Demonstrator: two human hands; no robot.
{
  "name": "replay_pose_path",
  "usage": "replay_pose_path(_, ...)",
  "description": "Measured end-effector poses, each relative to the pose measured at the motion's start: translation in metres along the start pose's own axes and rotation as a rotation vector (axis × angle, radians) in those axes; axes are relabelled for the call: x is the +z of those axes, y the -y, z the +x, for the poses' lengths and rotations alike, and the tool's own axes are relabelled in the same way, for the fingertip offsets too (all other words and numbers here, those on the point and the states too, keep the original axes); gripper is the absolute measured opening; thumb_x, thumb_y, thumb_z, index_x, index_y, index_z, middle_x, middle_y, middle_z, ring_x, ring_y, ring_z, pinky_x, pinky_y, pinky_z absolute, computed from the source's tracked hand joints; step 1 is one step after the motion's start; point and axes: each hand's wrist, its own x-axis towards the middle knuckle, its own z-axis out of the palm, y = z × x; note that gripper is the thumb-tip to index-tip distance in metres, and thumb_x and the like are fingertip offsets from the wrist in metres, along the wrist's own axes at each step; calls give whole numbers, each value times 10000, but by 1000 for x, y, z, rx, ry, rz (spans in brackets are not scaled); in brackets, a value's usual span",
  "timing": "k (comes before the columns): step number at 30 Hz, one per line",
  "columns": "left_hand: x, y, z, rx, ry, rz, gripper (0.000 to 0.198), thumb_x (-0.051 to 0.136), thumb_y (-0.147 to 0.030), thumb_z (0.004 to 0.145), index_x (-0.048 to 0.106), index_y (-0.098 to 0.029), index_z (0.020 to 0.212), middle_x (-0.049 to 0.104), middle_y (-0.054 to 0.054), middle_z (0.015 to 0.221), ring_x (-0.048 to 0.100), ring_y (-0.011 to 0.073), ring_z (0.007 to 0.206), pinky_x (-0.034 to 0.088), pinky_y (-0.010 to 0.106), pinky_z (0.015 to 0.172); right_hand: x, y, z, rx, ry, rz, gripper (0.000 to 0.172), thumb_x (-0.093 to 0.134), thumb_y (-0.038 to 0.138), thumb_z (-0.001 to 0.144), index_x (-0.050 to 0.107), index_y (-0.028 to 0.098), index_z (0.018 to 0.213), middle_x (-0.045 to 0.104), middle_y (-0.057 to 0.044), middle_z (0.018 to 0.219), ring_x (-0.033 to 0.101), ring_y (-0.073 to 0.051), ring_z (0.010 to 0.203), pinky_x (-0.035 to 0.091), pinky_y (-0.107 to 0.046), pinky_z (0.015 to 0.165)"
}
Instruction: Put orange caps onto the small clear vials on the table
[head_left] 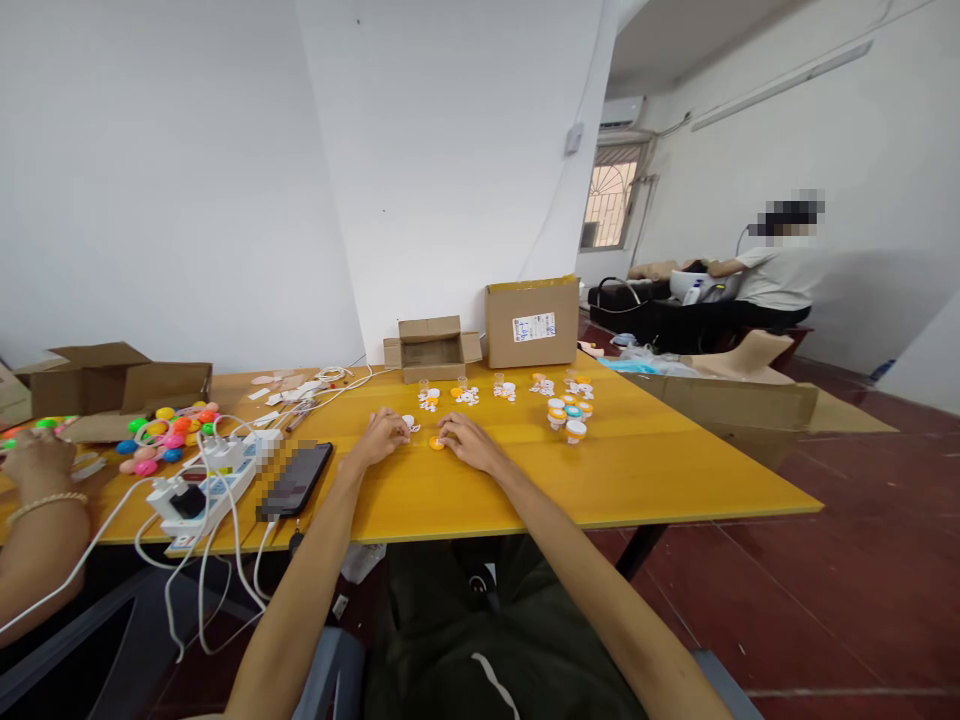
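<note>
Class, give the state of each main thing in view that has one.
Left hand: fingers curled
Right hand: fingers bent
Orange piece: lying at right hand
Front tub: looks lidded
Small carton: open, flaps out
Large carton: looks shut
Phone: flat, screen dark
Power strip: plugs in

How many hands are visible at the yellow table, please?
3. The wearer's left hand is beside small white pieces; the right hand is at a round orange piece; another person's hand is near colourful balls, far left. That person's second hand may be hidden.
</note>
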Motion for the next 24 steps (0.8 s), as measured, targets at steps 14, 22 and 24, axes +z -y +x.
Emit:
replay_pose_path(14,4,1,2,50,21,-196,102,642,-281,806,719,-216,792,695,27,787,589,209,895,441,372,921,-7,9,-1,3,43,-34,139,578,112,872,658,216,828,657,-46,933,602,-182,919,470,-315,840)
replay_pose_path(22,6,-12,5,34,-49,-269,150,615,-331,838,705,-213,814,731,40,884,601,204,902,444,359,921,-7,12,-1,18,50,-45,150,582,134,875,695,221,828,681,-45,874,619,-182,892,467,-294,821)
replay_pose_path(24,9,-14,6,30,-30,-292,150,605,-318,840,695,-205,805,723,36,875,601,193,876,459,344,889,-8,13,-1,19,60,-46,170,574,120,867,704,223,833,685,-44,874,622,-182,894,465,-290,816)
